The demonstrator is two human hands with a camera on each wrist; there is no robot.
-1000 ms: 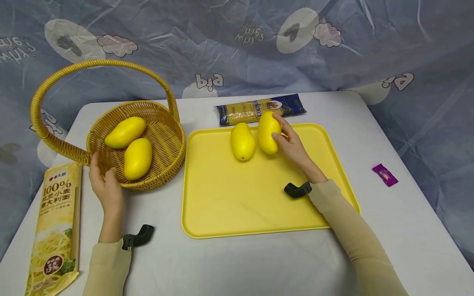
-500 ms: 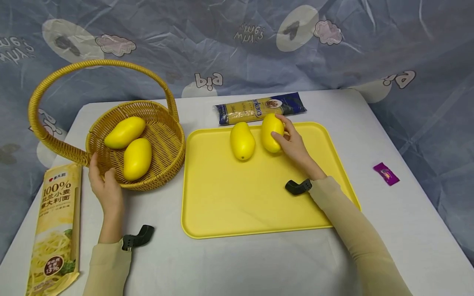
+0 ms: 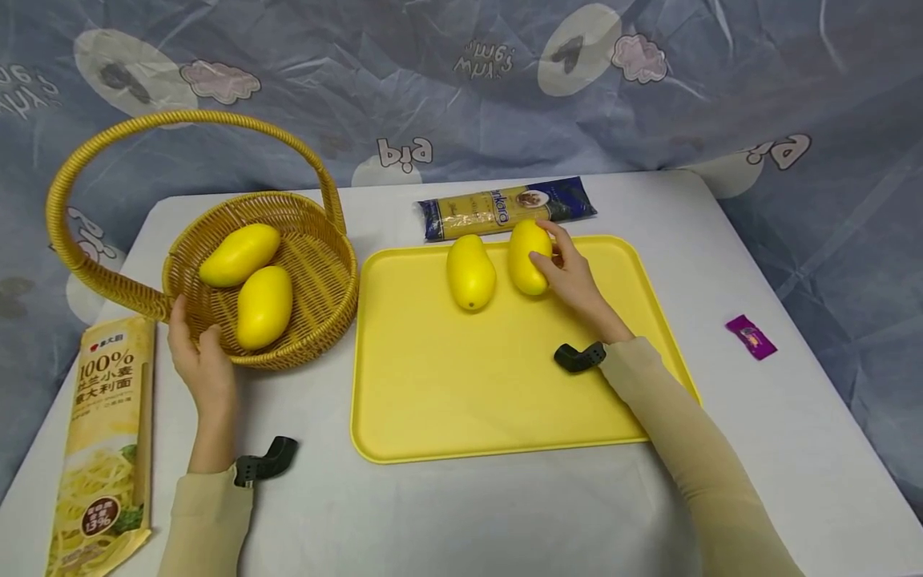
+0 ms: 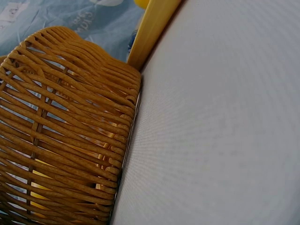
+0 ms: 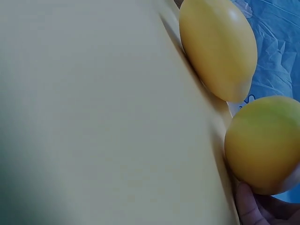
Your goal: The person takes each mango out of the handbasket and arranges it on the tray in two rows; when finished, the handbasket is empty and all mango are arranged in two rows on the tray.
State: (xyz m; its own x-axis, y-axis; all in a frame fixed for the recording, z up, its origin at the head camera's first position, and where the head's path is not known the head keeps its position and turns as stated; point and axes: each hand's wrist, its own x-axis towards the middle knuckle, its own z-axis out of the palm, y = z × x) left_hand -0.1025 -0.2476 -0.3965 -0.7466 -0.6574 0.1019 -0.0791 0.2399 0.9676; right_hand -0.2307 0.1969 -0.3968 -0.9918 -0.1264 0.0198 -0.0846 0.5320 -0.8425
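One mango (image 3: 529,260) in the right hand (image 3: 574,279), by the tray's (image 3: 461,401) far edge, just beside a second mango (image 3: 471,272); clearance from tray uncertain. Fingers moderately parted, curled with thumb against its right side. Skin smooth, likely slippery; body probably firm, fairly light; best grip judged across the middle. Right forearm (image 3: 681,437) slants over tray's near right corner. Left hand (image 3: 202,365) touches the basket's (image 3: 320,276) near left rim; cannot tell whether it grips.
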